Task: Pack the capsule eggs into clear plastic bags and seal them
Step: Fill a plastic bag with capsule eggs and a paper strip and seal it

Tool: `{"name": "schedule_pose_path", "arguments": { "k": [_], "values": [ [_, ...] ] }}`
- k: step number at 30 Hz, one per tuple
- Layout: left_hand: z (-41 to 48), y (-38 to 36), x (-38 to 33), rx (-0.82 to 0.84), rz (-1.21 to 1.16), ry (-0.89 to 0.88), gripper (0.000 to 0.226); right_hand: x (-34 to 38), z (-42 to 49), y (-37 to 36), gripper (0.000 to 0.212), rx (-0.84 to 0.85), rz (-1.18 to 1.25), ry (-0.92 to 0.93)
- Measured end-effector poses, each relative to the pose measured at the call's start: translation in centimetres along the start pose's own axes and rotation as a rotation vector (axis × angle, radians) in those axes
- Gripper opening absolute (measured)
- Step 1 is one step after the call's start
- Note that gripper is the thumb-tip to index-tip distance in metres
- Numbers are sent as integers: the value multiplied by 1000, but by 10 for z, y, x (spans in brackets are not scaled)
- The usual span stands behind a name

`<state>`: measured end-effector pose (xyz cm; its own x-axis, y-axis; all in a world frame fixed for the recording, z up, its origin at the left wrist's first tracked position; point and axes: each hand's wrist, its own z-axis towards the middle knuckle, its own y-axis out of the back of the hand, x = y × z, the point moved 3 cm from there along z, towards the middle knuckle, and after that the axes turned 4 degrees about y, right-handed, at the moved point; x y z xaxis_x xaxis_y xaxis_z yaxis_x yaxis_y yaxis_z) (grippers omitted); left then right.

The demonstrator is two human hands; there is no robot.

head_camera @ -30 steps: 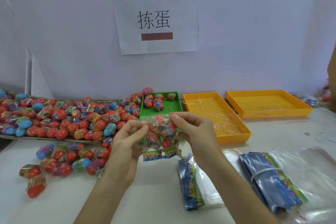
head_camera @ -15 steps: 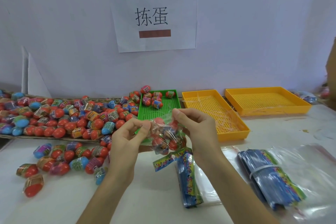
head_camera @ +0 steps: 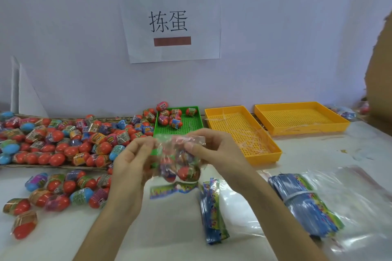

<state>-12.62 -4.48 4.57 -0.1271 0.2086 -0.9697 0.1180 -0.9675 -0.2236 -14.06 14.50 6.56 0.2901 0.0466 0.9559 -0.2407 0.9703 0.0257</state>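
two bare forearms reach in from the lower edge, with no sleeve showing on either. the left hand [head_camera: 131, 167] and right hand [head_camera: 218, 150] wear no gloves, rings or watch; fingernails are short and plain.

Take the green tray [head_camera: 192, 128] as your marker. Left of it, capsule eggs [head_camera: 63, 144] pile thick, and loose ones spill onto the table [head_camera: 169, 229] nearer you, so no flat passage there. Just right of it, the two yellow trays [head_camera: 241, 135] wall off the back. Nearer you, bare tabletop runs between the loose eggs and the blue bag stack [head_camera: 213, 210]; further right, the banded bundle [head_camera: 305, 203] blocks.
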Motion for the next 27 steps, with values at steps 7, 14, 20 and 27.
{"name": "schedule_pose_path", "arguments": {
  "k": [7,14,20,27],
  "values": [
    [11,13,7,-124,-103,106,24,12,6,32,12,114,-84,-118],
    [11,6,7,-115,-122,178,25,34,12,147,23,-735,521,-9],
    [12,6,9,-96,-131,241,26,6,3,151,21,-672,379,-185],
    [4,-2,10,-81,-21,218,27,20,13,99,15,-240,-250,-195]
  ]
}}
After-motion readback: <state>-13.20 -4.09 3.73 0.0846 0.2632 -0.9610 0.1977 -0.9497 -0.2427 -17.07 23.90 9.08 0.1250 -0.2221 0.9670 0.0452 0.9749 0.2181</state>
